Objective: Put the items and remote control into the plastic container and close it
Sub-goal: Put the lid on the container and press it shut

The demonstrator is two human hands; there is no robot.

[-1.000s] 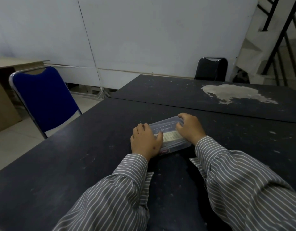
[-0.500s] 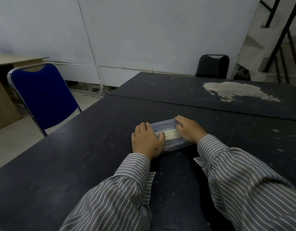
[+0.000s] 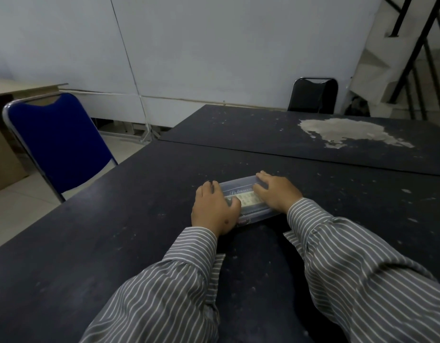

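Note:
A clear plastic container (image 3: 241,185) with its lid on lies on the dark table (image 3: 139,219) in front of me. Through the lid I see a pale remote control (image 3: 248,198) with rows of buttons. My left hand (image 3: 214,210) grips the container's left end, thumb on the lid. My right hand (image 3: 275,191) lies flat over the right part of the lid, fingers pressed down on it. Other items inside are hidden by my hands.
A blue chair (image 3: 58,142) stands at the table's left side. A second dark table (image 3: 313,142) with a worn pale patch (image 3: 347,131) adjoins at the back, with a black chair (image 3: 313,96) behind it. A staircase railing (image 3: 417,58) rises at the far right.
My right hand has flattened and slid further over the lid. My left hand keeps its hold on the left end. The container has stayed in place.

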